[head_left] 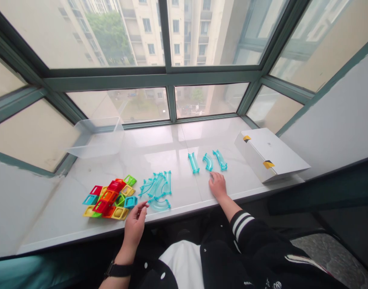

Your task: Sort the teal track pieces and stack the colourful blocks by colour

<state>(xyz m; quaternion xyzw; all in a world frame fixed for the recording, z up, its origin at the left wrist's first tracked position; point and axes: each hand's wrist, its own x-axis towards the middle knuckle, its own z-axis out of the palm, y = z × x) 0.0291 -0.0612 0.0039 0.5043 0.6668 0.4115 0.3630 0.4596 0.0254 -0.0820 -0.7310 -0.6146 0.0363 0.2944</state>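
My left hand point(136, 222) hovers at the sill's front edge with loosely bent fingers apart, holding nothing I can see. Its fingertips are beside a clear teal curved track piece point(160, 205), and whether they touch it I cannot tell. Behind that lies a pile of similar teal track pieces point(156, 184). My right hand point(217, 185) rests on the sill, fingers stretched forward, just in front of a small curved teal piece point(208, 161). Straight teal pieces lie on either side of it, one to the left point(193, 163) and one to the right point(220, 160).
A stack of red, yellow, green, blue and orange square-framed blocks point(110, 198) stands left of my left hand. A translucent plastic bin point(96, 138) is at the back left. A white box point(274, 154) with yellow-black tabs sits at the right. Windows point(168, 76) border the sill.
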